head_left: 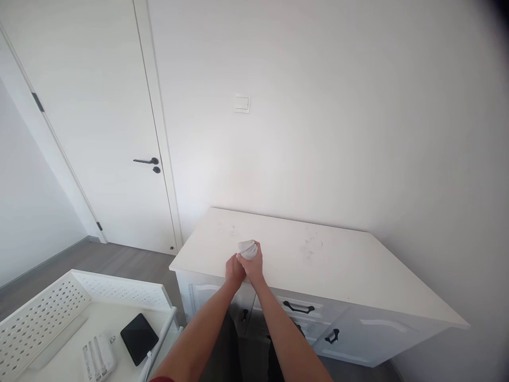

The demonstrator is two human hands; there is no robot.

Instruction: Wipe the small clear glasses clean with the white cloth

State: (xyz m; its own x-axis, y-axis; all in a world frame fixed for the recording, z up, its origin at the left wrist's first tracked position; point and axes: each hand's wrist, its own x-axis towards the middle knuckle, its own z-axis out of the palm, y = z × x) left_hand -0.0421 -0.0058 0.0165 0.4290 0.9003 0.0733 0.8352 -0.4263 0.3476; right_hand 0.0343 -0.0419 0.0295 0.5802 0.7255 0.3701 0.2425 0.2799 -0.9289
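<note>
A bunched pale grey cloth (pixel 247 249) is squeezed between my two hands, just above the front part of the white cabinet top (pixel 342 265). My right hand (pixel 255 263) wraps round the cloth from the right, its thumb towards the left. Pressed against it, my left hand (pixel 235 269) is closed at the lower left of the bundle, its fingers partly hidden. Smudges or wet marks (pixel 309 248) show on the top to the right of the hands, with fainter ones (pixel 233 230) behind them.
At lower left stands a white cart (pixel 127 294) with perforated sides, holding a black tablet (pixel 139 338) and a white power strip (pixel 97 358). Black handles (pixel 299 307) stick out from the cabinet front. Behind are a wall with a light switch (pixel 242 103) and a closed door (pixel 99 132).
</note>
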